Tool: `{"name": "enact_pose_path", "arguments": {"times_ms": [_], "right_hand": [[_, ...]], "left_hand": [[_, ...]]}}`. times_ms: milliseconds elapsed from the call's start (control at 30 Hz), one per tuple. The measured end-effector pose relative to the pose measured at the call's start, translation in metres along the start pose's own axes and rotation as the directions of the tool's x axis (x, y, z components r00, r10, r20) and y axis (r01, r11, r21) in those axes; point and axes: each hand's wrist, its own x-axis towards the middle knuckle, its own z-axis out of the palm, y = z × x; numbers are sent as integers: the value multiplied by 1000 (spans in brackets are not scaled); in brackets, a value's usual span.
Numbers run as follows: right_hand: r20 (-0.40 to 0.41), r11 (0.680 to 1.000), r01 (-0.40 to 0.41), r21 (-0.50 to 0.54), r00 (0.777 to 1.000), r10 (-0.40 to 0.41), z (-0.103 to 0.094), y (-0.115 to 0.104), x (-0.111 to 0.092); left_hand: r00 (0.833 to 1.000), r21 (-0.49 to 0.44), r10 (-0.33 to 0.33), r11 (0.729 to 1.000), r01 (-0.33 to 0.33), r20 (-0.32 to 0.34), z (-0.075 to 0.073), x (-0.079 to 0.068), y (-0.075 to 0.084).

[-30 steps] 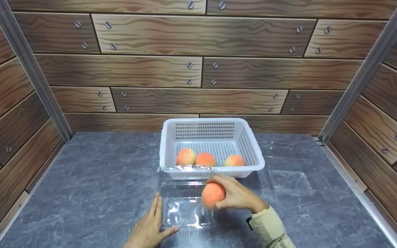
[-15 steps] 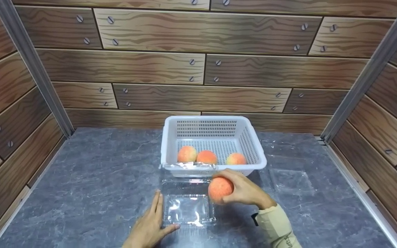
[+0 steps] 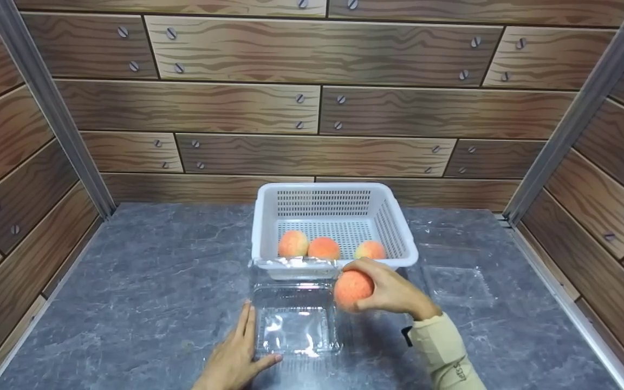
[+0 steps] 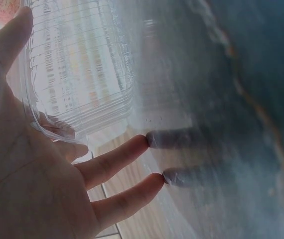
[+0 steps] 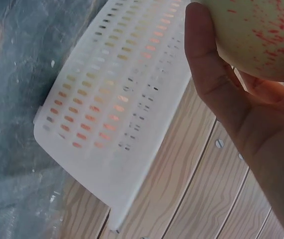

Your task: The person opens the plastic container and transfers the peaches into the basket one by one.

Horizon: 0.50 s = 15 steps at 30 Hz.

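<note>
My right hand (image 3: pixel 390 290) grips a peach (image 3: pixel 353 291) in the air at the right side of a clear plastic clamshell box (image 3: pixel 296 327). Up close in the right wrist view, the peach (image 5: pixel 261 37) is pale yellow with red speckles, held between thumb and fingers. The box stands with its lid raised at the back, against the basket's front, and no fruit shows in it. My left hand (image 3: pixel 233 352) rests along the box's left side, fingers straight and thumb spread near the front edge. In the left wrist view the ribbed box wall (image 4: pixel 82 59) lies beside the thumb.
Behind the box stands a white slotted basket (image 3: pixel 407 238) with three peaches (image 3: pixel 324 249) along its near side. Another clear plastic container (image 3: pixel 458 284) lies on the grey marbled table (image 3: pixel 144 287) at the right. Wood-patterned walls (image 3: pixel 236 108) enclose the table.
My right hand has carried the peach rightward and slightly away, from over the box's right edge to just beyond it. The left hand stays at the box. The head view shifted slightly.
</note>
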Motion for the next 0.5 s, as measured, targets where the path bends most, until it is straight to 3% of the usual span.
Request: {"name": "enact_pose_path", "arguments": {"times_ms": [500], "right_hand": [[-18,999,-23,-39,1000,23,-13,1,6]], "left_hand": [[1000,2,-9,1000,9,5,0,0,0]]}}
